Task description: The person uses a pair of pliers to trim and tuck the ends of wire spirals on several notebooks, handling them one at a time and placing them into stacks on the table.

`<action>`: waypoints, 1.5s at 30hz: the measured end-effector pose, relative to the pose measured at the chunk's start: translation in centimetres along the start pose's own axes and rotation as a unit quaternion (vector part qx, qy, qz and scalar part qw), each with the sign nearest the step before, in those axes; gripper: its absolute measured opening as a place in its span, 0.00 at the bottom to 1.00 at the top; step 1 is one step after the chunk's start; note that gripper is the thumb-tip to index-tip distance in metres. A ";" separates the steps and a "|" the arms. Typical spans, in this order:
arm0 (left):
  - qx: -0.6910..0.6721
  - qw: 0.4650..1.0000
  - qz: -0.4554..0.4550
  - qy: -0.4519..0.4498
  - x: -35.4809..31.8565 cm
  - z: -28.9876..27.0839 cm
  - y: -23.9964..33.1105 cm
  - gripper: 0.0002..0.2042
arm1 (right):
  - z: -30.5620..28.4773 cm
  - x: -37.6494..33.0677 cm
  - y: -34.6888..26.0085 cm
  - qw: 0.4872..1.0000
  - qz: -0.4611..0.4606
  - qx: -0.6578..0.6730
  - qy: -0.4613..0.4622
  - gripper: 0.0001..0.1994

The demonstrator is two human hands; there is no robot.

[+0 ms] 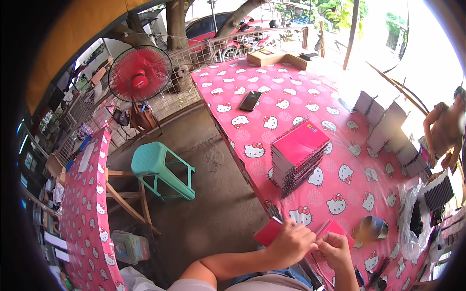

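Note:
My left hand (290, 241) and my right hand (335, 250) meet at the near edge of the pink cartoon-cat tablecloth (291, 104). Together they grip a pink spiral notebook (268, 232), which sticks out to the left under my left hand; another pink piece shows to the right of my hands. Just beyond my hands stands a stack of pink spiral notebooks (297, 155). A shiny round tape roll (373, 228) lies to the right of my right hand.
A black phone (250, 101) lies farther up the table, and cardboard boxes (272, 56) at its far end. Rows of notebooks (388, 126) stand to the right, near another person (444, 128). A teal plastic stool (160, 169), a red fan (140, 73) and a second pink-covered table (90, 218) are on the left.

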State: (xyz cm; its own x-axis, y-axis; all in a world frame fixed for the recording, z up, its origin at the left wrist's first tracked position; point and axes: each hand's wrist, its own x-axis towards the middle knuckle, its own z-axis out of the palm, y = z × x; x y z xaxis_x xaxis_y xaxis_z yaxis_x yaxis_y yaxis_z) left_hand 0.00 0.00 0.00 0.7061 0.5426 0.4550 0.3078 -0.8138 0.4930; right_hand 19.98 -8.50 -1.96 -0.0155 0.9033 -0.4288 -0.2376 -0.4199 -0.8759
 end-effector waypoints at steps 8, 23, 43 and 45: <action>0.018 0.961 -0.042 0.273 3.3 -8.6 -0.6 0.22 | 8.2 2.8 -9.7 0.854 -0.438 -0.273 0.065 0.11; -0.389 0.808 -0.183 0.403 13.3 -1.4 -14.9 0.15 | 3.4 18.6 -14.6 0.780 -0.515 -0.168 0.314 0.15; -0.222 0.826 -0.268 0.442 13.6 0.1 -16.6 0.14 | 2.4 25.2 -14.3 0.864 -0.436 -0.027 0.252 0.28; -0.234 0.800 -0.200 0.515 14.3 1.4 -17.5 0.16 | 2.8 25.0 -14.7 0.870 -0.429 -0.034 0.240 0.28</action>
State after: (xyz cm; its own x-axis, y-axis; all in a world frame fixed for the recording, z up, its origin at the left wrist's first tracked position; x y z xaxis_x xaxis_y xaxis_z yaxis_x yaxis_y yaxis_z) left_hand 5.63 21.72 -3.14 -0.3643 0.8196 0.4423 -0.0654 -0.4962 0.8657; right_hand 20.40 20.46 0.85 0.5506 0.7531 0.3601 0.0954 0.3719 -0.9234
